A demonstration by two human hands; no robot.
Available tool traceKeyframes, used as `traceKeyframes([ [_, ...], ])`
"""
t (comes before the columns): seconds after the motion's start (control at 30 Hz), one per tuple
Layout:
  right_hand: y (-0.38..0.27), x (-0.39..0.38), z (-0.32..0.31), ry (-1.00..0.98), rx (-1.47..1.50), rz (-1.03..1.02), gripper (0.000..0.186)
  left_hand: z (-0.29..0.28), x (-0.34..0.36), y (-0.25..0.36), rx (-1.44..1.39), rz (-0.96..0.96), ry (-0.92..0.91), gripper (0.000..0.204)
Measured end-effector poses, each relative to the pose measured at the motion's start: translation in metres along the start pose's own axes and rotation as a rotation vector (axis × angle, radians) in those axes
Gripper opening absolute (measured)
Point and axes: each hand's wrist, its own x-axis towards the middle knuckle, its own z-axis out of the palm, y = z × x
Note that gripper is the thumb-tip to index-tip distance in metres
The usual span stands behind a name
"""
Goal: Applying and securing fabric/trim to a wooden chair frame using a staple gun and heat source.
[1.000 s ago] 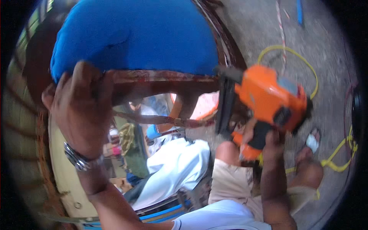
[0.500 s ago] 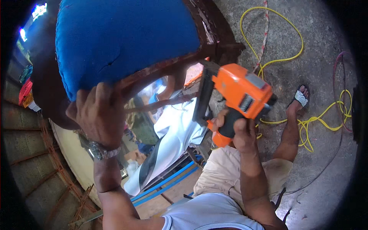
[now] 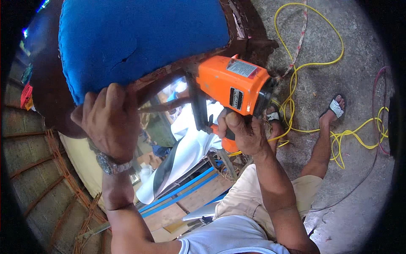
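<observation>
My left hand (image 3: 109,120), with a metal watch on its wrist, curls its fingers over the lower edge of blue fabric (image 3: 139,34) that covers a padded panel. Dark brown wood (image 3: 163,82) frames this panel. Held by its black grip in my right hand (image 3: 247,133) is an orange nail gun (image 3: 232,78). Its dark nose lies close to or against the frame's lower edge; I cannot tell whether they touch. A small dark tear or crease shows in the blue fabric.
A yellow air hose (image 3: 292,97) loops over the concrete floor (image 3: 351,55) on the right, near my feet. White sheeting (image 3: 190,131) hangs below the frame, beside blue-edged boards (image 3: 177,199). Coloured cloth (image 3: 26,96) lies at the far left.
The nail gun in my right hand has moved left and up, its nose now at the frame's edge, and has turned. My left hand stays at the fabric edge.
</observation>
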Motion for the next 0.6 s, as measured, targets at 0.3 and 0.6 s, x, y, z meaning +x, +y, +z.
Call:
traceKeyframes([
  [0.3, -0.001, 0.007, 0.008, -0.055, -0.100, -0.023, 0.045, 0.001, -0.001, -0.004, -0.033, 0.032, 0.042, 0.022],
  [0.6, -0.005, 0.013, 0.017, -0.029, -0.058, 0.065, 0.048, 0.001, -0.001, -0.003, -0.011, 0.043, 0.039, 0.021],
])
